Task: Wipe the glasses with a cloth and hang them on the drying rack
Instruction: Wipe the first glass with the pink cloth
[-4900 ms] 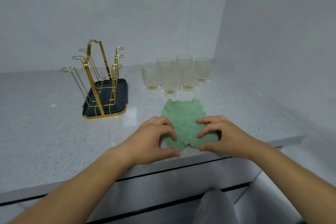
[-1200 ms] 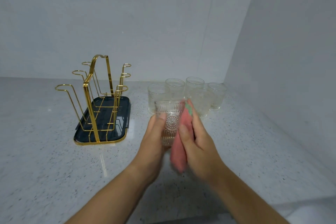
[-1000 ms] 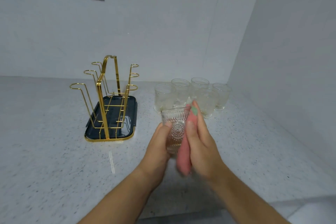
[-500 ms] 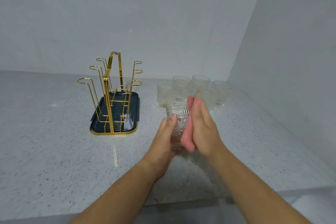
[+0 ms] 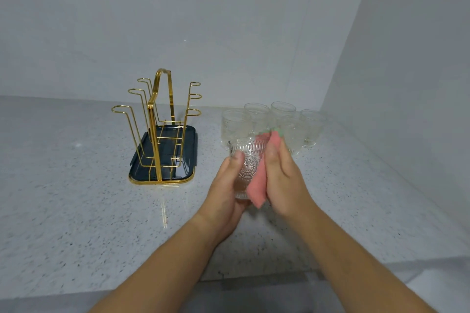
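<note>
The glass (image 5: 245, 169) is up off the counter (image 5: 76, 211), near its front edge. The left hand (image 5: 223, 193) has its fingers curled round it, and the right hand (image 5: 283, 180) presses the soft pink cloth (image 5: 256, 183) on with straight fingers. Embossed glass is slick, so a loose one-handed grip could drop it (the speckled counter looks hard) or knock the other glasses (image 5: 259, 117) behind. The gold wire rack (image 5: 162, 129) stands to the left.

The left hand (image 5: 226, 185) grips glass (image 5: 245, 168); right hand (image 5: 284, 180) presses cloth (image 5: 256, 185).
</note>
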`<action>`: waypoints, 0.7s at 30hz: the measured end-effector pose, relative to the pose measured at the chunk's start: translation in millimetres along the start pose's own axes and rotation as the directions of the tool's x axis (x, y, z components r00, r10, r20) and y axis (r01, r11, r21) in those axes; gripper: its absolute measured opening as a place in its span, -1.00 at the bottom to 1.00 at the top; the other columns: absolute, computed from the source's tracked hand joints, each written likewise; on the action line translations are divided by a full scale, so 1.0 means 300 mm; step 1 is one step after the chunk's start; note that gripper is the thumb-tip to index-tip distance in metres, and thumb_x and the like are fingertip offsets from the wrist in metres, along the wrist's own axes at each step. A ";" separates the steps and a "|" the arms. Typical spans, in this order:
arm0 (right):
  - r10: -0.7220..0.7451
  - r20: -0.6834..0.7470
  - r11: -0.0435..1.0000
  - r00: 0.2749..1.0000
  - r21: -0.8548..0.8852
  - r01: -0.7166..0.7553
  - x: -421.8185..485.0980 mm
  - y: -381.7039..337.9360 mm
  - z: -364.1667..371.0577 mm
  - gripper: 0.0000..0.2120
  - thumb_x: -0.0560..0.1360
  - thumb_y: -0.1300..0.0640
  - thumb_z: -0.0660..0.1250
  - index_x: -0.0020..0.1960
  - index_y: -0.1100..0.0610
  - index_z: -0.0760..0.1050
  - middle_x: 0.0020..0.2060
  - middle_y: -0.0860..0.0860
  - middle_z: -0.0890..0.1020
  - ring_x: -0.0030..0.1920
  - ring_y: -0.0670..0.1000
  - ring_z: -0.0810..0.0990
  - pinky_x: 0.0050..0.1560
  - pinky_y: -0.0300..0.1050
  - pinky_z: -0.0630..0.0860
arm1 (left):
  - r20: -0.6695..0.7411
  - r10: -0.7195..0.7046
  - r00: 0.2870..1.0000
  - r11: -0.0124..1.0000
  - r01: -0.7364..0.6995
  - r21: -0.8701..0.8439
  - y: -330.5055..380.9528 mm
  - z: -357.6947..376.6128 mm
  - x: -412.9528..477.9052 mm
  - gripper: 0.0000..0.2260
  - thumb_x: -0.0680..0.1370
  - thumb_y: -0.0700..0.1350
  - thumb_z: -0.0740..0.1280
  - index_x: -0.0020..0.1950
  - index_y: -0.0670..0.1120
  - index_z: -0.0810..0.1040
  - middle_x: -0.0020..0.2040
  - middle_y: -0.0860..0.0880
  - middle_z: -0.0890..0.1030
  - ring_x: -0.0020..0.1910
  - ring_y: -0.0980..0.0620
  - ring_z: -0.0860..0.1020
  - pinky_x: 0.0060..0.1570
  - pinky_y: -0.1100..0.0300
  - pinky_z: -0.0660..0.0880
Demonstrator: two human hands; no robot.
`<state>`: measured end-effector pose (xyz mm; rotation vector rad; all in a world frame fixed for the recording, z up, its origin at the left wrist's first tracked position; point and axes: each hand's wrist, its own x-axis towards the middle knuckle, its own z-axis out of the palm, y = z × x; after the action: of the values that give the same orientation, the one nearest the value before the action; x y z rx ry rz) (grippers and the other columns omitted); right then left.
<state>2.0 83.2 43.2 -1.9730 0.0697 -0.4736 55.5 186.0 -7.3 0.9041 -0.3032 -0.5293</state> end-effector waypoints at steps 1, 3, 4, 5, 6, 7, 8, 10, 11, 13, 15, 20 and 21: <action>-0.010 -0.019 1.000 1.000 0.027 0.011 0.009 -0.010 0.001 -0.30 0.57 -0.29 -0.06 0.62 0.02 0.17 0.49 -0.04 0.44 0.48 -0.15 0.40 0.54 -0.16 0.29 | 0.017 0.001 1.000 1.000 -0.001 -0.025 0.007 0.007 -0.004 -0.44 0.65 0.23 0.23 0.56 -0.07 0.42 0.48 -0.15 0.54 0.48 -0.11 0.50 0.52 -0.16 0.33; -0.036 -0.035 0.998 0.999 0.050 0.038 0.009 -0.013 0.000 -0.30 0.54 -0.31 -0.04 0.56 0.04 0.20 0.36 -0.10 0.52 0.31 -0.27 0.52 0.35 -0.24 0.45 | 0.032 0.015 0.999 0.999 -0.014 -0.042 0.022 0.022 -0.014 -0.49 0.68 0.17 0.18 0.54 -0.09 0.45 0.47 -0.14 0.55 0.48 -0.10 0.49 0.53 -0.13 0.31; -0.050 -0.038 0.997 0.998 0.055 0.052 -0.004 -0.012 -0.002 -0.32 0.53 -0.30 -0.04 0.53 0.03 0.23 0.29 -0.14 0.55 0.21 -0.33 0.55 0.25 -0.33 0.47 | 0.024 0.024 0.999 0.999 -0.024 -0.024 0.026 0.032 -0.024 -0.47 0.66 0.18 0.21 0.53 -0.10 0.46 0.46 -0.15 0.56 0.47 -0.11 0.51 0.53 -0.14 0.31; -0.061 -0.041 0.996 0.997 0.062 0.063 -0.022 -0.008 -0.002 -0.34 0.54 -0.30 -0.04 0.52 0.02 0.25 0.27 -0.14 0.56 0.16 -0.34 0.56 0.20 -0.38 0.48 | 0.003 0.039 0.999 0.999 -0.039 0.005 0.028 0.043 -0.034 -0.43 0.63 0.23 0.28 0.52 -0.11 0.46 0.44 -0.16 0.57 0.44 -0.12 0.53 0.51 -0.16 0.35; -0.070 -0.039 0.994 0.997 0.079 0.073 -0.045 -0.004 0.000 -0.35 0.56 -0.31 -0.04 0.53 0.00 0.24 0.29 -0.10 0.56 0.21 -0.30 0.56 0.24 -0.39 0.47 | -0.037 0.057 0.998 0.997 -0.055 0.047 0.034 0.055 -0.045 -0.35 0.56 0.28 0.36 0.51 -0.10 0.43 0.41 -0.16 0.59 0.39 -0.12 0.58 0.47 -0.19 0.41; -0.075 -0.034 0.992 0.997 0.095 0.078 -0.071 0.003 0.006 -0.37 0.59 -0.30 -0.05 0.55 -0.02 0.22 0.36 -0.07 0.53 0.31 -0.25 0.53 0.35 -0.32 0.45 | -0.082 0.072 0.994 0.994 -0.065 0.085 0.047 0.070 -0.063 -0.29 0.49 0.31 0.43 0.48 -0.09 0.41 0.33 -0.14 0.64 0.31 -0.11 0.64 0.39 -0.20 0.50; -0.086 -0.022 0.991 0.996 0.098 0.088 -0.100 0.010 0.014 -0.40 0.64 -0.29 -0.05 0.59 -0.02 0.16 0.45 -0.06 0.46 0.43 -0.20 0.45 0.47 -0.21 0.40 | -0.106 0.085 0.991 0.992 -0.075 0.098 0.060 0.082 -0.081 -0.27 0.43 0.32 0.48 0.43 -0.08 0.39 0.22 -0.08 0.69 0.21 -0.07 0.69 0.30 -0.17 0.58; -0.121 0.022 0.991 0.992 0.059 0.119 -0.159 0.021 0.029 -0.41 0.69 -0.21 -0.04 0.66 -0.02 0.00 0.61 -0.11 0.23 0.59 -0.18 0.21 0.60 -0.09 0.21 | -0.091 0.102 0.991 0.989 -0.091 0.119 0.072 0.086 -0.115 -0.28 0.37 0.30 0.47 0.35 -0.10 0.41 -0.02 0.03 0.75 0.05 0.01 0.74 0.18 -0.11 0.65; -0.122 0.045 0.992 0.992 0.043 0.120 -0.179 0.026 0.032 -0.40 0.70 -0.17 -0.04 0.67 -0.05 -0.08 0.65 -0.17 0.11 0.61 -0.24 0.09 0.62 -0.18 0.11 | -0.103 0.093 0.990 0.990 -0.081 0.117 0.072 0.082 -0.130 -0.28 0.37 0.29 0.45 0.35 -0.12 0.42 -0.04 0.04 0.75 0.04 0.00 0.73 0.20 -0.13 0.64; -0.105 0.062 0.993 0.993 0.061 0.101 -0.193 0.018 0.015 -0.40 0.67 -0.16 -0.04 0.67 -0.08 -0.09 0.64 -0.28 0.05 0.58 -0.37 0.03 0.58 -0.36 0.01 | -0.112 0.056 0.992 0.995 -0.046 0.087 0.057 0.074 -0.170 -0.30 0.44 0.28 0.43 0.41 -0.15 0.46 0.18 -0.10 0.73 0.21 -0.14 0.68 0.34 -0.28 0.52; -0.044 0.034 0.985 0.998 0.166 0.038 -0.172 -0.017 -0.026 -0.37 0.63 -0.23 -0.04 0.66 -0.10 0.05 0.60 -0.27 0.21 0.54 -0.38 0.16 0.57 -0.34 0.09 | -0.053 -0.019 0.998 1.000 0.020 0.021 0.015 0.076 -0.206 -0.39 0.58 0.25 0.34 0.46 -0.15 0.50 0.35 -0.24 0.62 0.37 -0.24 0.58 0.45 -0.35 0.37; -0.085 0.100 0.992 0.991 0.106 0.074 -0.193 -0.060 -0.040 -0.41 0.64 -0.25 -0.05 0.65 -0.13 0.07 0.58 -0.30 0.22 0.54 -0.38 0.16 0.56 -0.36 0.08 | -0.046 -0.050 0.998 0.995 0.045 -0.088 0.027 0.123 -0.262 -0.52 0.66 0.21 0.15 0.39 -0.05 0.61 0.36 -0.15 0.64 0.37 -0.11 0.60 0.46 -0.15 0.38; -0.104 0.136 0.994 0.985 0.058 0.097 -0.226 -0.058 -0.024 -0.42 0.66 -0.21 -0.06 0.66 -0.15 -0.02 0.60 -0.35 0.12 0.55 -0.41 0.06 0.54 -0.43 0.02 | -0.058 -0.045 0.997 0.994 0.040 -0.097 0.047 0.124 -0.259 -0.49 0.63 0.24 0.25 0.44 -0.06 0.56 0.39 -0.15 0.61 0.39 -0.11 0.58 0.46 -0.14 0.38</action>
<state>-65.7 102.2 41.1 -1.9598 -0.1294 -0.3985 -21.9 211.7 23.6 0.8331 -0.2027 -0.5504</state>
